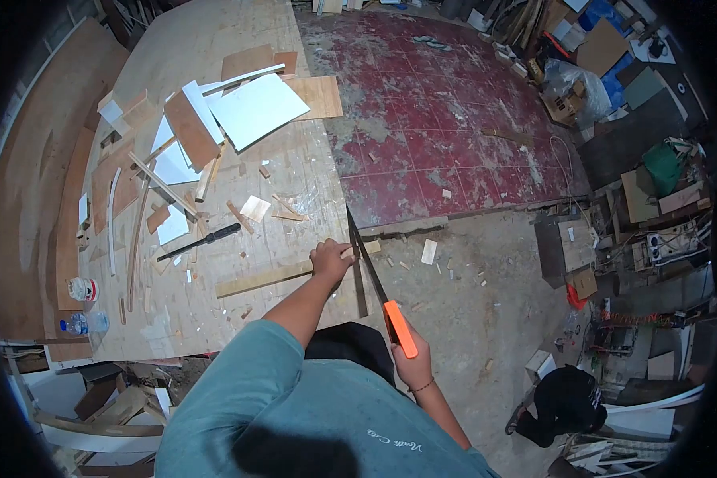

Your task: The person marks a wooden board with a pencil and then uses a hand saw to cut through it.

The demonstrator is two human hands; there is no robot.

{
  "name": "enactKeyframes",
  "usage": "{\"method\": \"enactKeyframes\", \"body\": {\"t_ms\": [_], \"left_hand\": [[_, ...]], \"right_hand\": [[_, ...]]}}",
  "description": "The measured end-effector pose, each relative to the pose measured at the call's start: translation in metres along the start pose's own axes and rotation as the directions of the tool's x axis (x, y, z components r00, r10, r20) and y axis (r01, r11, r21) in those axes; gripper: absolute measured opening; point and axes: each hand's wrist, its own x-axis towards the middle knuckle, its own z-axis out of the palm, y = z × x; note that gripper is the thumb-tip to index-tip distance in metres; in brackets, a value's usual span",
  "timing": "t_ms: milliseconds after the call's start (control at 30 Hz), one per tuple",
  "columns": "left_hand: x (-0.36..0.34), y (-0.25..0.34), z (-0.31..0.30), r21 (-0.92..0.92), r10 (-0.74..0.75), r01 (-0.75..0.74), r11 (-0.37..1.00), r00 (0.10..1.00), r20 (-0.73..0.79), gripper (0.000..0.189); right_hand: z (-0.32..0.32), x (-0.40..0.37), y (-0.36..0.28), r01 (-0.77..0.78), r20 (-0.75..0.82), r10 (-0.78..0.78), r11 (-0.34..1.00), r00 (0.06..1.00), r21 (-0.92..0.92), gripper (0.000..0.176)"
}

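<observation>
A long light wooden strip [267, 280] lies on the plywood table [159, 319], its right end reaching past the table's right edge. My left hand [331, 261] presses on the strip near that edge, fingers closed round it. In my right hand [413, 361] is the orange handle of a handsaw [401, 328]. The dark saw blade slants up and left from the handle, beside the table edge, and crosses the strip just right of my left hand. A dark bar-like tool [199, 241] rests on the table to the left.
White panels [259, 111], brown boards and offcuts are piled toward the table's far side. A jar [82, 289] and a plastic bottle [75, 323] stand at the left edge. Another person [566, 405] in dark clothing is low at the right, among scrap. Wood bits litter the floor.
</observation>
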Motion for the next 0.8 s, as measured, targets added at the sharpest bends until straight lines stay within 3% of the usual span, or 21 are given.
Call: {"method": "enactKeyframes", "body": {"t_ms": [67, 167, 333, 467, 567, 667, 800], "left_hand": [[0.002, -0.008, 0.01, -0.134, 0.02, -0.04, 0.99, 0.989, -0.147, 0.033], [-0.001, -0.002, 0.003, -0.11, 0.024, -0.039, 0.993, 0.99, -0.137, 0.032], [-0.001, -0.007, 0.006, -0.109, 0.047, -0.061, 0.992, 0.991, -0.128, 0.032], [-0.002, -0.01, 0.005, -0.099, 0.097, -0.111, 0.989, 0.985, -0.14, 0.031], [-0.003, -0.009, 0.003, -0.085, 0.112, -0.124, 0.989, 0.984, -0.138, 0.03], [-0.003, -0.007, 0.001, -0.088, 0.091, -0.1, 0.991, 0.99, -0.105, 0.031], [-0.004, -0.005, 0.0, -0.056, 0.098, -0.104, 0.993, 0.99, -0.097, 0.03]], "right_hand": [[-0.004, -0.013, -0.005, 0.016, -0.02, -0.016, 1.0, 1.0, -0.01, 0.055], [-0.019, -0.044, -0.023, -0.047, 0.032, 0.047, 0.999, 0.998, 0.0, 0.061], [-0.037, -0.079, -0.057, -0.14, -0.021, 0.14, 0.99, 0.99, 0.001, 0.06], [-0.039, -0.077, -0.063, -0.177, -0.044, 0.178, 0.984, 0.983, 0.029, 0.059], [-0.041, -0.076, -0.061, -0.164, -0.04, 0.162, 0.984, 0.986, -0.072, 0.058], [-0.039, -0.075, -0.058, -0.06, -0.063, 0.053, 0.991, 0.997, -0.122, 0.056], [-0.028, -0.064, -0.056, -0.189, -0.092, 0.184, 0.981, 0.979, -0.046, 0.056]]}}
